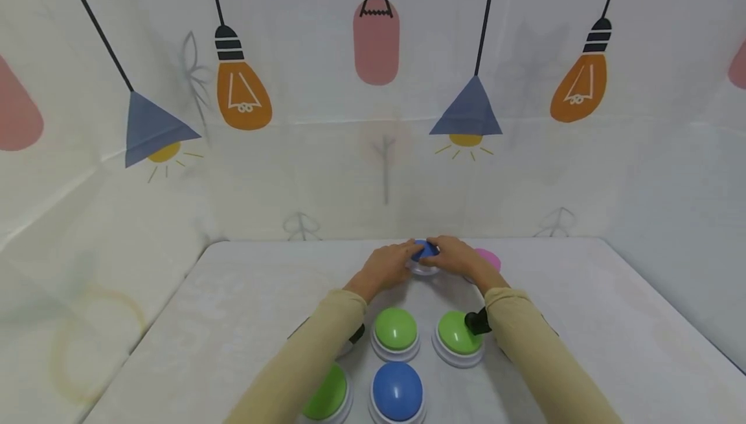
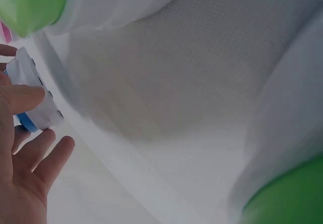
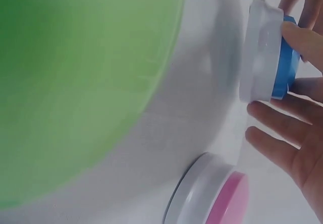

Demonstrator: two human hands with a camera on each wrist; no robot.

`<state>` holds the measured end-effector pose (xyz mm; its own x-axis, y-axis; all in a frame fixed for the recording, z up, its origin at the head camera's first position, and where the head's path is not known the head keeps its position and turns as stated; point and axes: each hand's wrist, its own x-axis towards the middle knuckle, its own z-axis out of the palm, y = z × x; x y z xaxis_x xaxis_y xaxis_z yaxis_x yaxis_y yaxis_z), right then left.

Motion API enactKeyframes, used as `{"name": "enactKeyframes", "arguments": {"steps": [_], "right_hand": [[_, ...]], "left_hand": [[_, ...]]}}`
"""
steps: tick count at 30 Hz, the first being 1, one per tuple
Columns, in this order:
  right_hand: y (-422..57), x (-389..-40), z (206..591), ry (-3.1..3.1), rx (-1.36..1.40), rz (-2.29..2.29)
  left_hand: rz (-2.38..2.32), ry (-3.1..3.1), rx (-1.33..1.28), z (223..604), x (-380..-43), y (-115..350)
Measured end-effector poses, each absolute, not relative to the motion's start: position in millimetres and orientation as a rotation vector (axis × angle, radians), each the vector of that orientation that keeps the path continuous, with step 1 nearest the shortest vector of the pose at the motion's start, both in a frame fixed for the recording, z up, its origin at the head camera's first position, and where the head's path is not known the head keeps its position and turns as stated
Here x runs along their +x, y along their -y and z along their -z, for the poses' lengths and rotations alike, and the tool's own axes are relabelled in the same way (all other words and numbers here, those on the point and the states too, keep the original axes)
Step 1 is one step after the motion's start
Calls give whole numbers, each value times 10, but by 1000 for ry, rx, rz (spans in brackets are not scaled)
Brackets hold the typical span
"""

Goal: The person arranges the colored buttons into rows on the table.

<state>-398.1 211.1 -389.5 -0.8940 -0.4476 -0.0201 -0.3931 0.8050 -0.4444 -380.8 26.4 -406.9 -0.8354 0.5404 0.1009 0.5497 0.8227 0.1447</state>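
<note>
At the back of the white table, a blue dome push button (image 1: pixel 424 251) on a round white base is held between both hands. My left hand (image 1: pixel 386 265) grips its left side, with the thumb against the white base (image 2: pixel 38 90) in the left wrist view. Small dark feet show on the underside there, so the base is off the tabletop. From the other side, my right hand (image 1: pixel 457 257) holds it, its thumb on the blue rim (image 3: pixel 287 62) in the right wrist view. Just behind the right wrist sits a pink button (image 1: pixel 491 258), partly hidden.
Nearer the front stand two green buttons (image 1: pixel 396 329) side by side, another blue button (image 1: pixel 398 390), and a further green button (image 1: pixel 326 395) partly under the left sleeve. Behind the table (image 1: pixel 262 268) hangs a pale cloth (image 1: pixel 326 171) printed with lamps.
</note>
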Motion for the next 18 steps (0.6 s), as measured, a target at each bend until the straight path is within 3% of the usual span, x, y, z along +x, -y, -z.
{"name": "enactKeyframes", "arguments": {"steps": [18], "right_hand": [[-2134,-3890,3799,-2892,-758,682]], "left_hand": [[122,2813,-931,4015,-3775,-240]]}}
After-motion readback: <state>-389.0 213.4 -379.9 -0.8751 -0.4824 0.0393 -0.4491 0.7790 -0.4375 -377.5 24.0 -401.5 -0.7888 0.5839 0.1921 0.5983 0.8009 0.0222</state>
